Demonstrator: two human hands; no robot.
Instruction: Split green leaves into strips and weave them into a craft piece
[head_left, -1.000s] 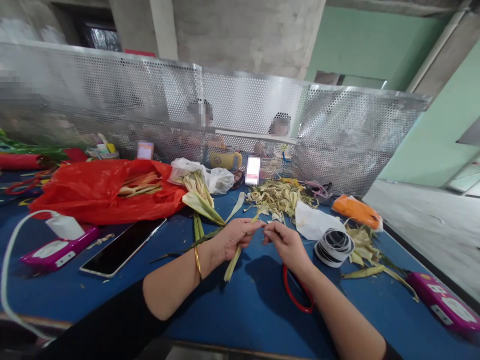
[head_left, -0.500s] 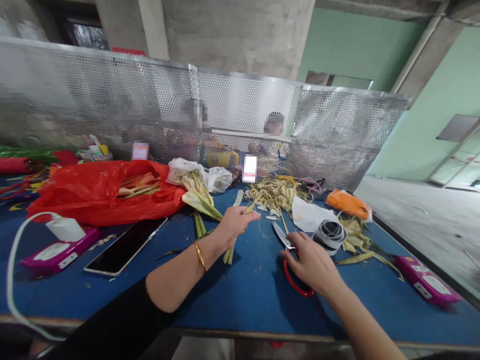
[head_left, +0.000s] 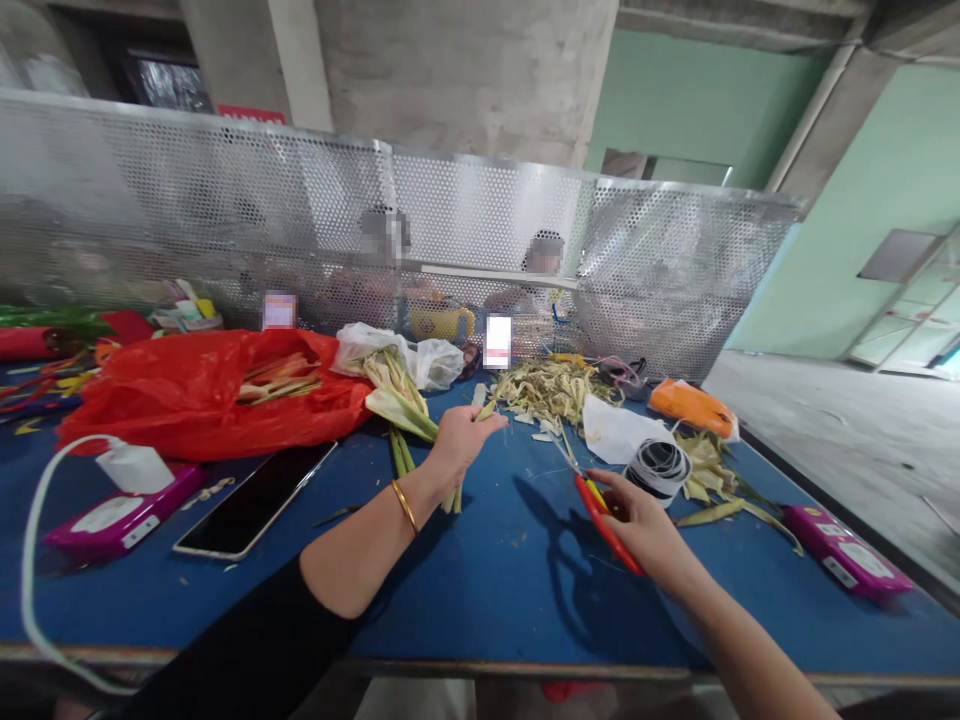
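My left hand (head_left: pixel 459 447) is closed round a small bunch of pale green corn husks (head_left: pixel 452 500), whose ends hang below the fist. A tip also pokes out by the thumb. Off to the right, my right hand (head_left: pixel 639 518) grips scissors (head_left: pixel 609 528) by their red and yellow handles. They are held above the table, casting a shadow, with blades pointing away toward the husk scraps. A heap of dry husk shreds (head_left: pixel 551 390) lies beyond both hands. Close by my right hand is a coil of grey-white cord (head_left: pixel 658 470), next to white paper (head_left: pixel 619 430).
On the blue table (head_left: pixel 480 610) lie a red plastic bag (head_left: pixel 187 400) with husks, a phone (head_left: pixel 259 500), purple power strips (head_left: pixel 124 515) and an orange packet (head_left: pixel 694 405). A perforated metal screen (head_left: pixel 487 210) runs along the back, with people behind it.
My right hand has raised the scissors off the table, turning them so the handles stand on edge. My left hand still holds the husks in nearly the same place. The view has shifted slightly.
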